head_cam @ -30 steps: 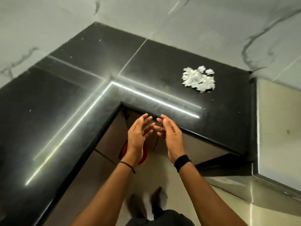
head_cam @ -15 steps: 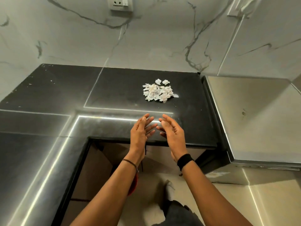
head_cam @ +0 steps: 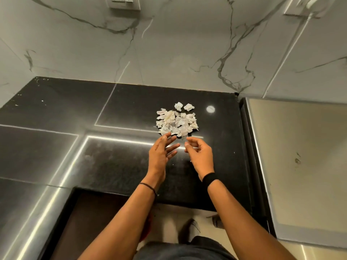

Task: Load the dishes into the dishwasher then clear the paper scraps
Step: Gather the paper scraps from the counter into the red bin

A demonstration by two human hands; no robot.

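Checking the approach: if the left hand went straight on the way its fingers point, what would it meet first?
The paper scraps, at the pile's near edge; fingertips of the left hand are almost there. Height above the countertop is unclear.

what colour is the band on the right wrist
Black, plain in the head view.

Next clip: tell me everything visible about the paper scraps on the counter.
The paper scraps are small crumpled white pieces, some faintly yellowed, in one loose low heap on the black countertop. Two pieces lie slightly apart at the far edge. Fingertips of the left hand reach the near edge; contact is unclear.
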